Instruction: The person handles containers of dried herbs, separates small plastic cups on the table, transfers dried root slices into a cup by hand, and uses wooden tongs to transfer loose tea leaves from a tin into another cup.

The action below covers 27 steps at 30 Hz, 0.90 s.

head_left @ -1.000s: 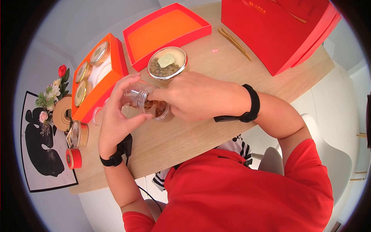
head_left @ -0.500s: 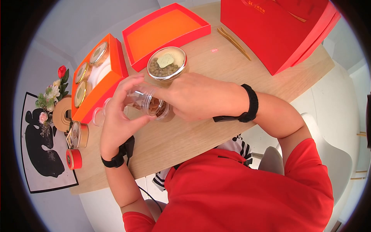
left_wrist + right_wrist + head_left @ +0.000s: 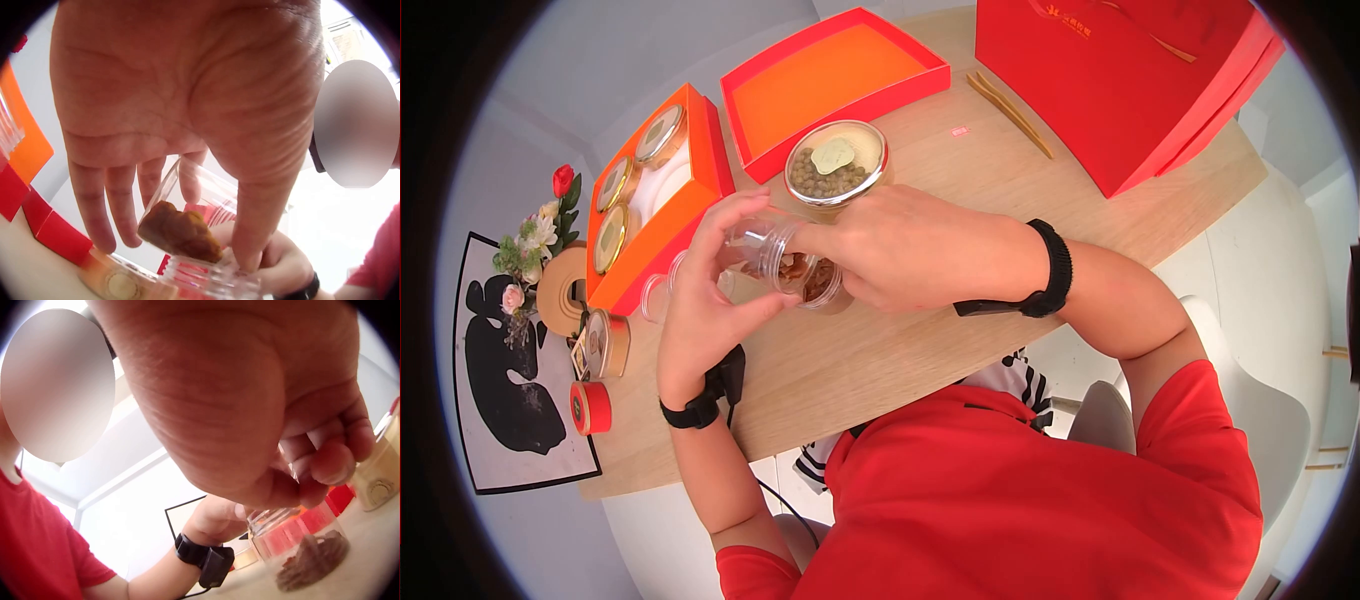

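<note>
A clear plastic jar [image 3: 750,238] with brown dried pieces [image 3: 808,275] inside lies tilted, its threaded mouth toward the right hand. My left hand [image 3: 718,290] holds it, thumb near the neck and fingers around the far side. The pieces [image 3: 181,231] lie along the jar's lower side in the left wrist view. Curled at the mouth, my right hand [image 3: 905,250] has a digit reaching into the opening. In the right wrist view its fingertips [image 3: 331,465] bunch close above the jar [image 3: 294,534]; I cannot tell whether they pinch anything.
Just behind the hands stands a round lidded jar [image 3: 837,165] of green-brown pellets. An orange box [image 3: 648,265] with gold-lidded jars is at left, a shallow orange tray [image 3: 830,85] behind. Wooden tongs [image 3: 1010,113] lie near a red bag [image 3: 1100,90]. Flowers [image 3: 535,240] and small tins [image 3: 590,408] stand left.
The right fingers have shifted slightly at the jar's mouth, and more of the brown pieces shows there. The left hand keeps its hold on the jar with little movement.
</note>
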{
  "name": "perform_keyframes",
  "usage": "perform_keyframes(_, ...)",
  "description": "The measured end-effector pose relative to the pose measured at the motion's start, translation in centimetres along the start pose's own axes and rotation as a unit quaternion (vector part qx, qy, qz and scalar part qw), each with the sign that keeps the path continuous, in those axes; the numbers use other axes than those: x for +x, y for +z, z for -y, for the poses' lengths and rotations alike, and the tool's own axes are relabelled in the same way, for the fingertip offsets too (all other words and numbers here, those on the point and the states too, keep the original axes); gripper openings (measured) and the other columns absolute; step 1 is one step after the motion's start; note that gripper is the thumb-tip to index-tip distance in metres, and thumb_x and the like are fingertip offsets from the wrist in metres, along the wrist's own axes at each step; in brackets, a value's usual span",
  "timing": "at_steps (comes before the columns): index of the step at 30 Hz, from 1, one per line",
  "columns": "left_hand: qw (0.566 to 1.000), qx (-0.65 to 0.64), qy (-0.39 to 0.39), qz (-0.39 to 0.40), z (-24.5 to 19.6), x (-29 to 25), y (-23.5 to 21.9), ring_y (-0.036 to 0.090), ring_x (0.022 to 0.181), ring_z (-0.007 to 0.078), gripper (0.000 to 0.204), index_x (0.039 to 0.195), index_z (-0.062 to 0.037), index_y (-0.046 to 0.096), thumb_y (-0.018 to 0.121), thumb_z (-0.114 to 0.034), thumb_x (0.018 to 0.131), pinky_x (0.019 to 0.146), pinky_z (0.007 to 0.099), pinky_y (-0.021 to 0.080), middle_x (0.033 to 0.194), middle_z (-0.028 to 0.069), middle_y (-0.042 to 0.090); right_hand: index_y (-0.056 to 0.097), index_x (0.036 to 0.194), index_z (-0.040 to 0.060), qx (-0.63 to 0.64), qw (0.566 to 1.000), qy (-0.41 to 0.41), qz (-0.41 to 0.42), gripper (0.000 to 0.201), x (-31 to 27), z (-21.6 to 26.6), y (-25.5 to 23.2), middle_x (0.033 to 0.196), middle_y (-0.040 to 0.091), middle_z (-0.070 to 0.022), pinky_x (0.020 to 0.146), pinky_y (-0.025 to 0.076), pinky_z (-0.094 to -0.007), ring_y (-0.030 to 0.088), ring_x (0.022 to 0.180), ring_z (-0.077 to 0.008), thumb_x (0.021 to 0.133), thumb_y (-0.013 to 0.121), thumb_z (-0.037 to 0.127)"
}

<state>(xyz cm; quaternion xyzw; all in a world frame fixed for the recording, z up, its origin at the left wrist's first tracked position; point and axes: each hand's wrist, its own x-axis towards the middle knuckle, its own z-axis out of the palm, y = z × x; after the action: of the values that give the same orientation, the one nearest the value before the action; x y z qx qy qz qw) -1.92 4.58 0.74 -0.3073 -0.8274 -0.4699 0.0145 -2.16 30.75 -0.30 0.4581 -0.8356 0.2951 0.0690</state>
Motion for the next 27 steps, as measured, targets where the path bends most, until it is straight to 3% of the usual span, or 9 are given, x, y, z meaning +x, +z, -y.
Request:
perform_keyframes(4, 1.000, -0.013, -0.018, 0.001, -0.01, -0.09, -0.20, 0.065, 0.127, 0.0228, 0.089, 0.149, -0.0094, 0.058, 0.091, 0.006, 0.068, 0.100, 0.0402, 0.059, 0.158, 0.0097, 0.055, 0.060, 0.140, 0.0014, 0.003, 0.999, -0.023, -0.031, 0.053, -0.09, -0.44, 0.52, 0.076, 0.073, -0.0208, 0.064, 0.057, -0.0504, 0.073, 0.070, -0.0415, 0.089, 0.070, 0.004)
perform_keyframes(6, 1.000, -0.011, -0.011, -0.001, 0.19, -0.07, -0.30, 0.064, 0.129, 0.0229, 0.089, 0.150, -0.0095, 0.058, 0.091, 0.007, 0.068, 0.100, 0.0399, 0.059, 0.158, 0.0096, 0.055, 0.064, 0.132, 0.0059, 0.023, 0.999, -0.009, -0.021, 0.045, -0.12, -0.35, 0.48, 0.080, 0.071, -0.0183, 0.066, 0.056, -0.0502, 0.071, 0.074, -0.0412, 0.088, 0.069, 0.000)
perform_keyframes(10, 1.000, -0.017, -0.010, -0.004, 0.40, -0.07, -0.57, 0.063, 0.131, 0.0232, 0.090, 0.150, -0.0100, 0.057, 0.090, 0.007, 0.068, 0.100, 0.0390, 0.059, 0.159, 0.0093, 0.054, 0.064, 0.132, 0.0060, 0.017, 1.000, -0.003, -0.013, 0.044, -0.12, -0.24, 0.28, 0.079, 0.070, -0.0180, 0.066, 0.056, -0.0497, 0.071, 0.073, -0.0410, 0.088, 0.069, 0.001)
perform_keyframes(13, 1.000, 0.000, -0.004, -0.005, 0.29, -0.06, -0.55, 0.062, 0.132, 0.0229, 0.090, 0.151, -0.0102, 0.057, 0.090, 0.007, 0.068, 0.099, 0.0383, 0.058, 0.159, 0.0092, 0.054, 0.060, 0.144, 0.0073, 0.017, 0.999, -0.017, -0.037, 0.057, -0.03, -0.27, 0.44, 0.078, 0.070, -0.0178, 0.065, 0.056, -0.0496, 0.070, 0.073, -0.0410, 0.088, 0.067, -0.001)
perform_keyframes(18, 1.000, -0.010, -0.009, 0.001, 0.10, -0.06, -0.10, 0.062, 0.131, 0.0227, 0.090, 0.150, -0.0106, 0.058, 0.090, 0.007, 0.068, 0.097, 0.0375, 0.058, 0.159, 0.0088, 0.054, 0.038, 0.163, 0.0071, 0.002, 1.000, -0.012, -0.013, 0.084, -0.11, -0.50, 0.60, 0.078, 0.073, -0.0201, 0.065, 0.057, -0.0496, 0.073, 0.071, -0.0411, 0.088, 0.077, 0.009)
perform_keyframes(25, 1.000, -0.007, 0.000, 0.008, -0.09, -0.09, 0.08, 0.061, 0.129, 0.0224, 0.090, 0.150, -0.0104, 0.058, 0.090, 0.007, 0.068, 0.096, 0.0374, 0.059, 0.157, 0.0080, 0.055, 0.038, 0.163, 0.0062, -0.018, 1.000, 0.002, 0.015, 0.083, -0.13, -0.43, 0.48, 0.075, 0.072, -0.0204, 0.064, 0.056, -0.0499, 0.071, 0.068, -0.0406, 0.089, 0.076, 0.010)
perform_keyframes(27, 1.000, -0.008, -0.004, 0.005, 0.08, -0.10, -0.09, 0.061, 0.129, 0.0226, 0.090, 0.150, -0.0102, 0.058, 0.091, 0.006, 0.068, 0.097, 0.0376, 0.058, 0.157, 0.0079, 0.055, 0.046, 0.158, 0.0076, -0.010, 1.000, 0.002, 0.003, 0.074, -0.24, -0.28, 0.39, 0.073, 0.068, -0.0190, 0.062, 0.053, -0.0508, 0.069, 0.068, -0.0416, 0.087, 0.068, 0.000)
